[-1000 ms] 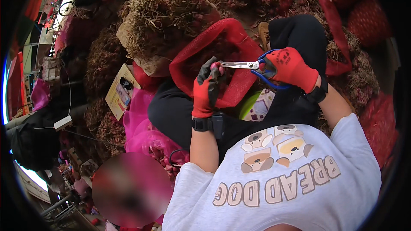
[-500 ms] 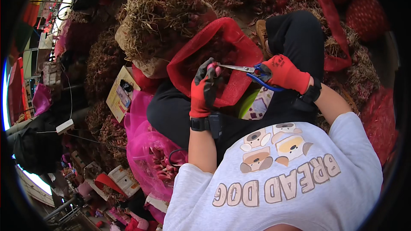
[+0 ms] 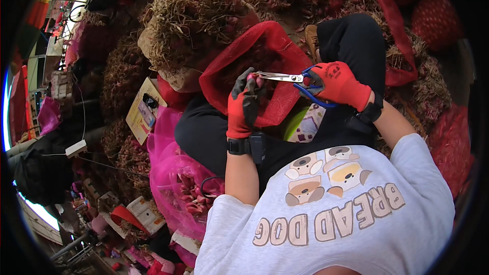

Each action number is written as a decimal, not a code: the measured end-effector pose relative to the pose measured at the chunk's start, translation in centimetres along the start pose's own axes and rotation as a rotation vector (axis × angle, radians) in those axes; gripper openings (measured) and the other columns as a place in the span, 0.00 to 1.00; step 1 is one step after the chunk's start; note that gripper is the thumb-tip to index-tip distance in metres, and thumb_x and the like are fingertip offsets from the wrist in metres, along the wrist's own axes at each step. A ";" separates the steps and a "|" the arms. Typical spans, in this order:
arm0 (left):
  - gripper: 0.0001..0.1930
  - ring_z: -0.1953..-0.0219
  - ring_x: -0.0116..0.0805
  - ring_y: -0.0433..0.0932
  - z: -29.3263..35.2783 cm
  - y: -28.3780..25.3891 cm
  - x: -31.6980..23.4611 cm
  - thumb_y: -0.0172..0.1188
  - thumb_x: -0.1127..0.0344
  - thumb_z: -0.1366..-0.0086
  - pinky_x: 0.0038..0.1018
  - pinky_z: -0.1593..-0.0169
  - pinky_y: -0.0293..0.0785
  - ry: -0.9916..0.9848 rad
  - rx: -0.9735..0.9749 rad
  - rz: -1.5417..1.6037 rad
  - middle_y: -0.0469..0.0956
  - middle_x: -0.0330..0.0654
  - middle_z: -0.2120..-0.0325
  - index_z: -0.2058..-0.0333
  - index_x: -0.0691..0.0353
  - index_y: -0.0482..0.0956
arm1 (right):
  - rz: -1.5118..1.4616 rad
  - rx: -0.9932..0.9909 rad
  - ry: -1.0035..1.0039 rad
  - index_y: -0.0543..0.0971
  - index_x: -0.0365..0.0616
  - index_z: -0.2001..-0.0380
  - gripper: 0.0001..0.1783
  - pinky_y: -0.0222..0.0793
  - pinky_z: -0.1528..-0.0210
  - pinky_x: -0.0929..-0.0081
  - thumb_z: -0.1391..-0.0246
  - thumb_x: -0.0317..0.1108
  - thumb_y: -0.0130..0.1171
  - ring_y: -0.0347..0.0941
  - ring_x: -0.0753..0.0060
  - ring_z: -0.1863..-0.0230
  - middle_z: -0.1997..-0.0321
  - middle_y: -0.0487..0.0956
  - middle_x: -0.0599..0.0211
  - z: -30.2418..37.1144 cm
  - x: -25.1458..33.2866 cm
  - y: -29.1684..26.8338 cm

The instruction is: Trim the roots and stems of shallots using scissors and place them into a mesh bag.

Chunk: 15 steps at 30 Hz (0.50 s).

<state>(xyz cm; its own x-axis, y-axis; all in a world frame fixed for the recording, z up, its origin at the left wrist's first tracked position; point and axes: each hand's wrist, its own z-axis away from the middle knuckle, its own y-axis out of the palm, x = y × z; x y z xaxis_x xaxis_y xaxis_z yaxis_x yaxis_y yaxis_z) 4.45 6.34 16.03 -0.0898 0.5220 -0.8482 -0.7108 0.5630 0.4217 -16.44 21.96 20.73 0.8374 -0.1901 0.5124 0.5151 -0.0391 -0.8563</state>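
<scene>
Gloved in red and dark grey, my left hand [image 3: 243, 103] pinches a small reddish-pink shallot [image 3: 251, 79] between its fingertips. My right hand [image 3: 333, 85], in a matching glove, grips the blue handles of a pair of scissors [image 3: 285, 77]. Their blades point left, slightly parted, with the tips at the shallot. Below both hands the mouth of a red mesh bag [image 3: 277, 114] gapes between my legs; its inside is dark, with shallots dimly seen. My left fingers partly hide the shallot.
A heap of dried, rooty shallot bunches [image 3: 196, 18] rises beyond my left hand. By my left leg lie a pink mesh bag [image 3: 170, 183] of shallots and a yellow card [image 3: 145, 109]. A green-rimmed container [image 3: 295, 125] sits between my legs. Red mesh sacks [image 3: 435, 20] stand far right.
The scissors have turned a little, and their blades are now slightly parted where they looked closed. My right hand has shifted slightly; my left hand stays nearly in place with the shallot.
</scene>
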 end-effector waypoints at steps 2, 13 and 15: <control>0.18 0.60 0.21 0.74 -0.1 -0.2 0.2 0.50 0.65 0.32 0.20 0.58 0.73 -0.027 0.025 0.103 0.73 0.37 0.58 0.46 0.63 0.65 | 0.020 -0.001 -0.004 0.77 0.50 0.67 0.17 0.69 0.62 0.67 0.60 0.45 0.64 0.75 0.60 0.64 0.67 0.77 0.64 -0.1 -0.3 -0.1; 0.19 0.56 0.23 0.74 0.0 0.0 0.1 0.49 0.64 0.32 0.22 0.53 0.72 -0.052 0.041 0.033 0.73 0.38 0.56 0.45 0.63 0.64 | 0.107 0.056 -0.018 0.78 0.48 0.65 0.19 0.69 0.61 0.67 0.64 0.40 0.65 0.75 0.60 0.63 0.66 0.78 0.65 0.2 -1.9 1.3; 0.19 0.55 0.23 0.73 0.1 0.0 0.0 0.49 0.64 0.32 0.23 0.52 0.72 -0.043 0.046 -0.046 0.72 0.38 0.55 0.45 0.63 0.64 | 0.020 0.116 0.004 0.78 0.47 0.65 0.19 0.69 0.61 0.69 0.63 0.40 0.65 0.75 0.61 0.64 0.67 0.79 0.64 0.1 -1.3 0.5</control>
<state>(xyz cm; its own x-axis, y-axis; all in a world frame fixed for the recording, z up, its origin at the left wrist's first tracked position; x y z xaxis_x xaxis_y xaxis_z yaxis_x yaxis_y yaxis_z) 4.47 6.41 16.08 -0.0267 0.5214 -0.8529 -0.6804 0.6156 0.3977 -17.28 22.31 19.59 0.8472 -0.1932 0.4949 0.5162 0.0789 -0.8528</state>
